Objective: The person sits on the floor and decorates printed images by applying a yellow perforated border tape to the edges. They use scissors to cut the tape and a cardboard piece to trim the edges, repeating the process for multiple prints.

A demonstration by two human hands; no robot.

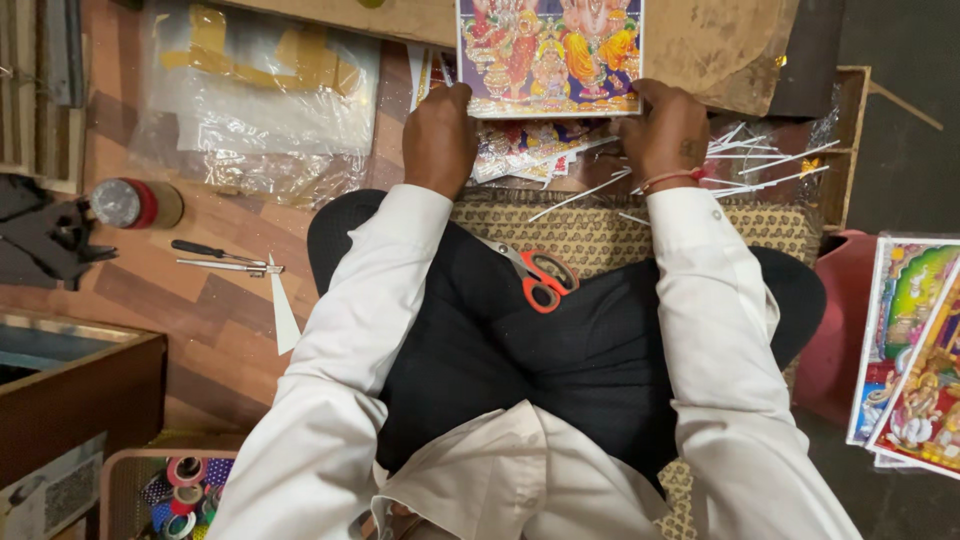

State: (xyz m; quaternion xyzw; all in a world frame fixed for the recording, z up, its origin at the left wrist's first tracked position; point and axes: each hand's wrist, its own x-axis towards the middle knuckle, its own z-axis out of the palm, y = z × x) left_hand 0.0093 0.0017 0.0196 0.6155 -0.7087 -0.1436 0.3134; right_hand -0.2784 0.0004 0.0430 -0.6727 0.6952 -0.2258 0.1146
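Note:
A colourful printed picture board (pixel 549 50) lies in front of me at the top centre. My left hand (pixel 438 140) grips its lower left edge, and my right hand (pixel 668 130) grips its lower right edge; a red thread circles that wrist. More printed pictures (pixel 520 145) lie under the board, between my hands. Orange-handled scissors (pixel 538 275) rest on my lap on the dark trousers. Several thin white strips (pixel 760 160) are scattered to the right of my right hand.
Clear plastic sheets (pixel 255 100) lie at upper left. A roll of tape (pixel 130 203) and a small tool (pixel 225 258) sit on the wooden floor at left. A box of tape rolls (pixel 180 490) is at lower left. Stacked pictures (pixel 915 350) lean at right.

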